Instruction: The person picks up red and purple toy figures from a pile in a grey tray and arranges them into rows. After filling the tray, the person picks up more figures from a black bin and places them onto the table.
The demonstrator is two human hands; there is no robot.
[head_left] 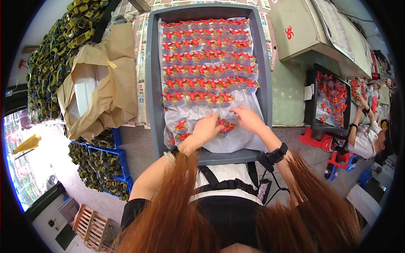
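Note:
A grey plastic tray (155, 80) lies in front of me, lined with white plastic sheeting (249, 100). Small red toy figures (211, 69) with translucent bluish bases stand in it in several rows. The nearest row stops partway across. Closer to me, a loose group of the same figures (180, 125) lies on the sheet. My left hand (206, 130) is over this group, its fingers curled beside some red pieces; what they grip is hidden. To its right, my right hand (249, 120) hovers above the sheet with fingers bent together; anything in them is too small to make out.
Brown paper (120, 76) and heaped dark green and yellow parts (63, 55) are at left, with blue crates (120, 158) below. A beige metal cabinet (295, 29) is at right. Beyond, a person (365, 137) works at a black tray (312, 99) of red pieces near red stools (314, 141).

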